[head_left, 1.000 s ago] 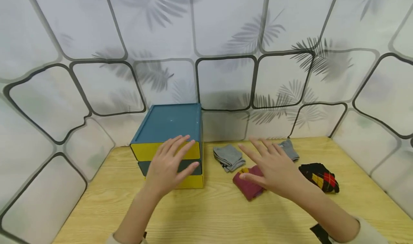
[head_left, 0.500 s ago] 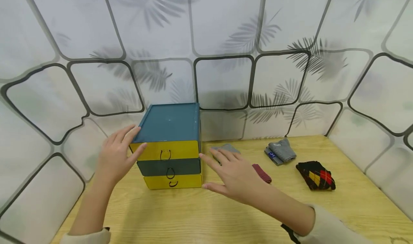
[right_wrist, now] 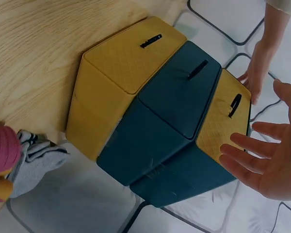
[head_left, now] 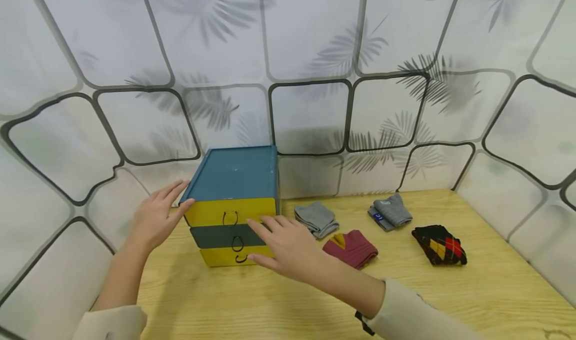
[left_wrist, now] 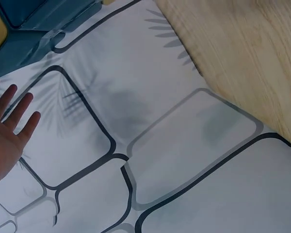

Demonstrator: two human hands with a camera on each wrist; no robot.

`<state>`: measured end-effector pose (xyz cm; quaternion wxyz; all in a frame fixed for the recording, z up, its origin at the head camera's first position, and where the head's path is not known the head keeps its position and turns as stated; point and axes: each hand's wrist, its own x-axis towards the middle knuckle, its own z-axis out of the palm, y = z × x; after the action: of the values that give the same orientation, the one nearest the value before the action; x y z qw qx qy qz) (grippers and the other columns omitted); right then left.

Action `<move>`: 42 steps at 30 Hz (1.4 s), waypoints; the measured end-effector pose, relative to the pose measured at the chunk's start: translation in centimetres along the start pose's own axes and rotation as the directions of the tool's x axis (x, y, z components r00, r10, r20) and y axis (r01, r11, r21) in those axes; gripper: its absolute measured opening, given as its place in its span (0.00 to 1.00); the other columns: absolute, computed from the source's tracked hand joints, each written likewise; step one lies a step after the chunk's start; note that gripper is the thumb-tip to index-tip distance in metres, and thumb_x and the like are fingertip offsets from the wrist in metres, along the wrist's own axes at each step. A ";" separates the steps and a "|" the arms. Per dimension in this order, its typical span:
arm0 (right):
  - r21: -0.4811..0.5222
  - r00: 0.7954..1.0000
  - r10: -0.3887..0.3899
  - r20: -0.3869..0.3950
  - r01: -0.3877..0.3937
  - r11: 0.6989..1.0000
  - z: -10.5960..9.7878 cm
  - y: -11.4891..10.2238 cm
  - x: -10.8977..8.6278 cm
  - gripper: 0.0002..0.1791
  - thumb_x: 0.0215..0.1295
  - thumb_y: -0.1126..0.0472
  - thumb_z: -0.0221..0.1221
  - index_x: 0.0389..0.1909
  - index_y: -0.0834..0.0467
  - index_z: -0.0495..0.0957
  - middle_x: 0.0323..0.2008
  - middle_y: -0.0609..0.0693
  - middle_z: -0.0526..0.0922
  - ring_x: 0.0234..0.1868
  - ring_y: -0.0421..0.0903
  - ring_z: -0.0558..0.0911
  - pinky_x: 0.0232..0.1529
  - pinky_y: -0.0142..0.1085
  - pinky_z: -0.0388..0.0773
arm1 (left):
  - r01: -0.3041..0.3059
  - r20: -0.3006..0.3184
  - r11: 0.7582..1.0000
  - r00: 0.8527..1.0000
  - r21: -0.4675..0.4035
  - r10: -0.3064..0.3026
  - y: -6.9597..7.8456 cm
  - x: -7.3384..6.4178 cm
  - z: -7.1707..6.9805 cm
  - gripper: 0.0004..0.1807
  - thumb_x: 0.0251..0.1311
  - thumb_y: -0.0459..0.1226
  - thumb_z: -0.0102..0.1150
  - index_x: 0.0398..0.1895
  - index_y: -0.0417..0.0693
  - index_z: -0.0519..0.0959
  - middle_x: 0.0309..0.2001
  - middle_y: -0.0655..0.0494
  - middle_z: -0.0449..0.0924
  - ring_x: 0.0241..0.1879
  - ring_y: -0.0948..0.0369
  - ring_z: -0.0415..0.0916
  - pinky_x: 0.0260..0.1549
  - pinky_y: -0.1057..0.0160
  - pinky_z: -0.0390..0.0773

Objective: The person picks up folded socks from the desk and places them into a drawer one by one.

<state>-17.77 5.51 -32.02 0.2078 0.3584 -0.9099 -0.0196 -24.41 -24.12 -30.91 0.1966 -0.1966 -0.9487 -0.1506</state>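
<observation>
Framing the drawer box [head_left: 238, 172] with both hands, nothing grasped in either. My left hand [head_left: 155, 220]: released, fingers extended, at the box's upper left front corner; contact hard to tell. My right hand [head_left: 290, 247]: also released, fingers extended, in front of the box's right side, covering part of the lower fronts in the head view; can't tell if I'm touching it.

Box stands upright on the wooden table [head_left: 252, 307], left of centre, near the patterned backdrop [head_left: 310, 115]. Three tiers, stacked. Top panel blue, raised rim, few pale specks along its right edge. Fronts: top drawer [head_left: 202, 214] yellow, middle drawer [head_left: 209, 236] dark teal, bottom drawer [head_left: 220, 258] yellow. One black loop pull per front. Right wrist view: faint diamond texture on the yellow fronts, rounded corners, bottom tier's side yellow too, upper sides teal with light scuffs.

Right of the box, folded socks: plain gray pair [head_left: 316, 219] nearest it, maroon pair [head_left: 355, 250] with a mustard patch in front, gray pair with blue label [head_left: 396, 212] farther right, black argyle pair [head_left: 440, 246] with red and yellow beyond.
</observation>
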 end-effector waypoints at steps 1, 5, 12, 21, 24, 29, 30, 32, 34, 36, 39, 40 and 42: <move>-0.002 1.000 -0.004 -0.017 0.004 1.000 0.2 -0.1 0.3 0.36 0.64 0.34 0.43 0.67 0.50 0.62 0.54 0.50 0.72 0.50 0.47 0.74 0.48 0.39 0.74 | 0.003 0.008 1.000 1.000 -0.012 -0.003 0.0 0.0 0.1 0.32 0.68 0.54 0.38 0.69 0.45 0.57 0.66 0.41 0.56 0.60 0.37 0.54 0.53 0.35 0.54; -0.024 0.999 -0.010 -0.032 0.009 1.000 0.5 -0.5 1.7 0.35 0.65 0.34 0.41 0.66 0.49 0.62 0.54 0.49 0.73 0.50 0.46 0.74 0.42 0.36 0.76 | 0.006 0.025 0.999 1.000 -0.049 -0.005 -0.1 0.1 0.3 0.33 0.69 0.53 0.37 0.71 0.46 0.54 0.66 0.40 0.54 0.60 0.37 0.53 0.53 0.34 0.53; -0.063 0.999 -0.011 -0.035 0.008 0.998 1.0 -1.7 3.5 0.32 0.66 0.35 0.43 0.63 0.49 0.67 0.50 0.46 0.75 0.45 0.43 0.76 0.39 0.31 0.76 | -0.011 0.012 0.996 1.000 -0.084 0.012 -0.2 0.4 0.3 0.31 0.70 0.52 0.37 0.70 0.45 0.55 0.67 0.41 0.54 0.61 0.37 0.53 0.53 0.34 0.53; -0.152 0.982 -0.028 -0.186 0.000 0.988 2.4 -2.7 4.3 0.20 0.64 0.43 0.53 0.48 0.50 0.79 0.40 0.46 0.77 0.37 0.41 0.77 0.29 0.27 0.76 | -0.018 0.013 0.992 1.000 -0.122 0.020 -0.4 0.7 0.5 0.31 0.69 0.51 0.39 0.70 0.46 0.56 0.67 0.42 0.54 0.61 0.38 0.53 0.51 0.32 0.54; -0.171 0.976 -0.027 -0.216 -0.011 0.985 2.9 -2.8 4.6 0.17 0.63 0.44 0.55 0.45 0.50 0.80 0.39 0.45 0.77 0.35 0.40 0.77 0.26 0.25 0.75 | -0.015 0.017 0.989 1.000 -0.148 0.018 -0.4 0.7 0.5 0.31 0.69 0.50 0.40 0.70 0.46 0.55 0.67 0.42 0.53 0.61 0.37 0.53 0.50 0.32 0.54; -0.158 0.960 -0.023 -0.278 -0.022 0.987 3.5 -2.8 4.7 0.12 0.61 0.48 0.58 0.41 0.50 0.82 0.37 0.46 0.76 0.31 0.39 0.76 0.20 0.23 0.72 | -0.021 0.021 0.985 0.999 -0.169 0.025 -0.3 0.8 0.6 0.31 0.69 0.50 0.40 0.71 0.48 0.53 0.68 0.43 0.53 0.62 0.38 0.52 0.51 0.32 0.54; -0.151 0.955 -0.024 -0.295 -0.021 0.988 3.6 -2.7 4.7 0.11 0.60 0.49 0.59 0.40 0.50 0.82 0.37 0.46 0.75 0.30 0.39 0.75 0.19 0.23 0.72 | -0.028 0.020 0.985 0.999 -0.170 0.031 -0.3 0.8 0.7 0.31 0.69 0.49 0.40 0.71 0.48 0.53 0.68 0.43 0.52 0.62 0.38 0.51 0.52 0.32 0.53; -0.134 0.943 -0.028 -0.332 -0.018 0.991 3.9 -2.6 4.7 0.09 0.59 0.52 0.61 0.37 0.51 0.82 0.36 0.47 0.75 0.28 0.39 0.74 0.17 0.23 0.69 | -0.044 0.013 0.984 0.999 -0.170 0.047 -0.4 0.8 0.7 0.31 0.70 0.49 0.41 0.71 0.47 0.53 0.68 0.43 0.52 0.63 0.39 0.51 0.53 0.33 0.53; -0.124 0.930 -0.036 -0.365 -0.010 0.992 4.1 -2.5 4.8 0.06 0.58 0.57 0.61 0.36 0.52 0.82 0.37 0.48 0.75 0.27 0.39 0.73 0.14 0.23 0.66 | -0.058 0.007 0.983 0.998 -0.172 0.060 -0.4 0.8 0.8 0.31 0.70 0.49 0.41 0.71 0.47 0.53 0.68 0.43 0.52 0.64 0.40 0.49 0.54 0.34 0.52; -0.118 0.920 -0.047 -0.389 0.001 0.993 4.2 -2.4 4.9 0.05 0.58 0.60 0.60 0.34 0.52 0.83 0.37 0.48 0.76 0.26 0.39 0.72 0.13 0.23 0.65 | -0.064 0.004 0.981 0.998 -0.181 0.065 -0.4 0.9 0.8 0.31 0.70 0.48 0.41 0.71 0.47 0.53 0.68 0.42 0.52 0.65 0.42 0.48 0.55 0.35 0.51; -0.140 0.912 -0.074 -0.404 0.019 0.990 4.3 -2.4 5.1 0.06 0.60 0.62 0.58 0.34 0.53 0.83 0.39 0.48 0.77 0.28 0.40 0.73 0.15 0.23 0.67 | -0.061 0.001 0.978 0.998 -0.197 0.062 -0.5 0.9 0.9 0.31 0.70 0.48 0.41 0.72 0.48 0.52 0.67 0.40 0.53 0.66 0.44 0.46 0.56 0.35 0.50; -0.150 0.910 -0.084 -0.405 0.024 0.988 4.3 -2.3 5.2 0.06 0.61 0.63 0.58 0.34 0.53 0.83 0.39 0.48 0.77 0.29 0.40 0.74 0.17 0.23 0.69 | -0.061 -0.002 0.978 0.998 -0.201 0.062 -0.5 0.9 0.9 0.31 0.70 0.48 0.41 0.71 0.48 0.52 0.67 0.40 0.53 0.67 0.44 0.45 0.56 0.35 0.50; -0.166 0.908 -0.098 -0.408 0.031 0.986 4.3 -2.3 5.3 0.06 0.62 0.63 0.57 0.34 0.53 0.83 0.39 0.47 0.78 0.31 0.41 0.76 0.19 0.23 0.71 | -0.066 -0.011 0.977 0.998 -0.205 0.065 -0.6 0.8 1.0 0.30 0.70 0.47 0.41 0.71 0.47 0.53 0.67 0.39 0.53 0.67 0.44 0.46 0.56 0.35 0.50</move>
<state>-21.47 -0.23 -34.47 0.4226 0.3671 -0.8284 -0.0211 -25.71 -24.01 -31.58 0.1823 -0.2463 -0.9207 -0.2414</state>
